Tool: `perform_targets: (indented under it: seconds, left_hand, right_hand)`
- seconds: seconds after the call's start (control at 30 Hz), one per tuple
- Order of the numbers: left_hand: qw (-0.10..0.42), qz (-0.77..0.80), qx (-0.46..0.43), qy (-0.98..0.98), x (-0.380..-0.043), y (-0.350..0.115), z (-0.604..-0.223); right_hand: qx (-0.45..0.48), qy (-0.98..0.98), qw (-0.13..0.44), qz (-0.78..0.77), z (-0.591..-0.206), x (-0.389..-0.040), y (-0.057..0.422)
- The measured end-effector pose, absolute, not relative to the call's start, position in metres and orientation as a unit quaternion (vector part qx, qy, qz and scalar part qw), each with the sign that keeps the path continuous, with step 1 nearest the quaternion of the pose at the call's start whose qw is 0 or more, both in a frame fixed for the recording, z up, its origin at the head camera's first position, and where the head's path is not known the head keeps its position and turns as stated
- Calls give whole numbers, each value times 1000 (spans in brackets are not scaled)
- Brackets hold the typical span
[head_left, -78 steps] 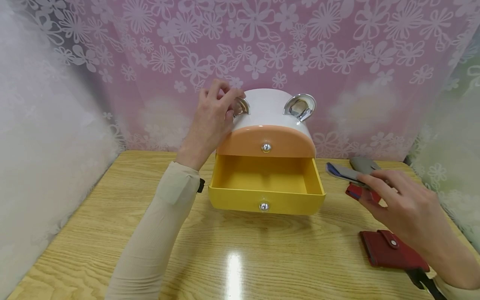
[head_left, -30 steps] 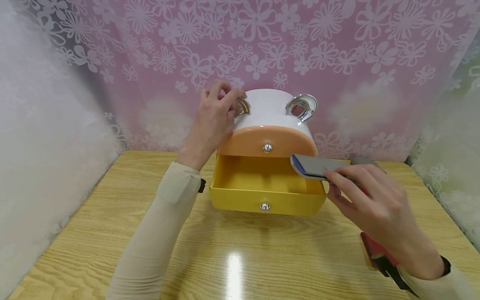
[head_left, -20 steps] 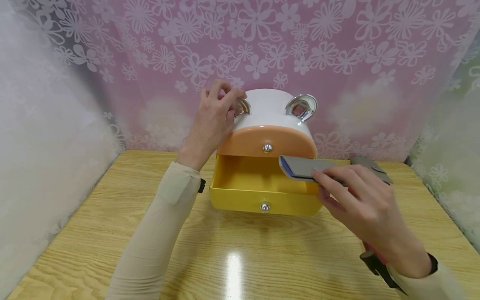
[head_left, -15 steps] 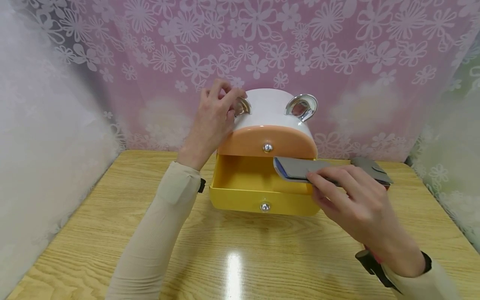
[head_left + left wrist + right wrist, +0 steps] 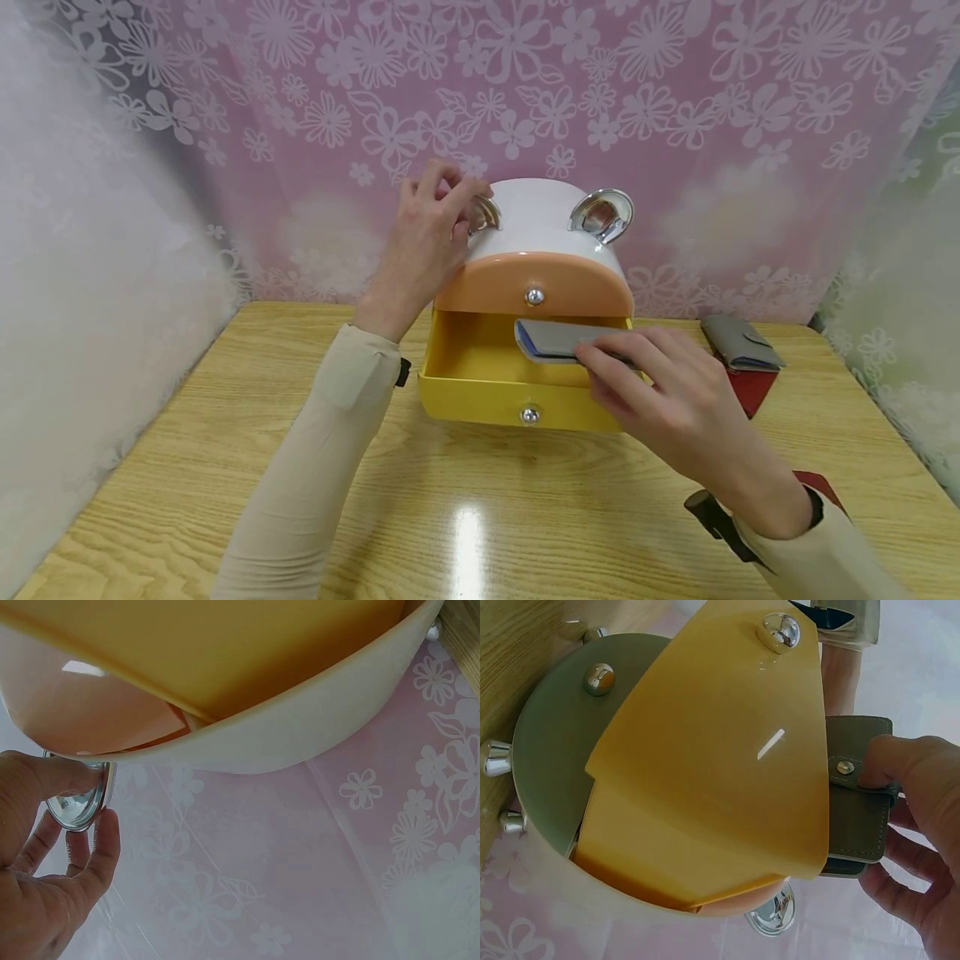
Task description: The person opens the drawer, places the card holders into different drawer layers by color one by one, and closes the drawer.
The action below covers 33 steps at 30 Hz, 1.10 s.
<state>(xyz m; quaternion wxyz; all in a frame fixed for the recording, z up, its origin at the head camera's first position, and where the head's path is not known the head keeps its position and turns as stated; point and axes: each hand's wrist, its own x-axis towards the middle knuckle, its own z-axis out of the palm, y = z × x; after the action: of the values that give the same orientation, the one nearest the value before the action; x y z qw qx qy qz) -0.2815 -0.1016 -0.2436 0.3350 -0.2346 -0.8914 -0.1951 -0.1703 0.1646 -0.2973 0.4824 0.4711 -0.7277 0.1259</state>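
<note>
A rounded white storage box [image 5: 536,204] with silver ears stands at the table's back. Its yellow drawer [image 5: 465,403] is pulled out. My left hand [image 5: 423,242] holds the left silver ear [image 5: 79,806], thumb on one side and fingers on the other. Over the right part of the open drawer, my right hand [image 5: 678,408] pinches a grey card wallet [image 5: 551,340] by its right end, thumb near the snap strap. In the right wrist view the drawer front hides part of that wallet [image 5: 855,817]. The visible left part of the drawer's inside shows only its yellow floor and walls.
Another grey wallet [image 5: 742,342] lies partly on a red wallet [image 5: 753,387] at the back right. A darker red wallet [image 5: 821,487] is mostly hidden behind my right wrist. Above the open drawer, the orange drawer [image 5: 487,287] is closed. A floral curtain [image 5: 337,125] hangs behind.
The right hand has carried the grey wallet left from the table's right side to over the drawer, uncovering the wallets at back right. The left hand and box have hardly moved.
</note>
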Motion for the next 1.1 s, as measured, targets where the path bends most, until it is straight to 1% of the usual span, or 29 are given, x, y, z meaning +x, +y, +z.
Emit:
perform_targets:
  seconds: [0.13,0.4,0.63,1.1]
  left_hand:
    - [334,-195,-234,-892,-282,-102,-244]
    - [332,-199,-233,-892,-283,-102,-244]
    - [331,-195,-229,-894,-282,-100,-243]
    - [331,-193,-229,-895,-282,-102,-244]
  right_hand:
    - [478,-736,464,119,-298,-174,163]
    - [479,-744,452,111,-299,-182,159]
    - [474,-776,404,104,-299,-188,161]
    - [475,-794,360,123,-295,-209,157]
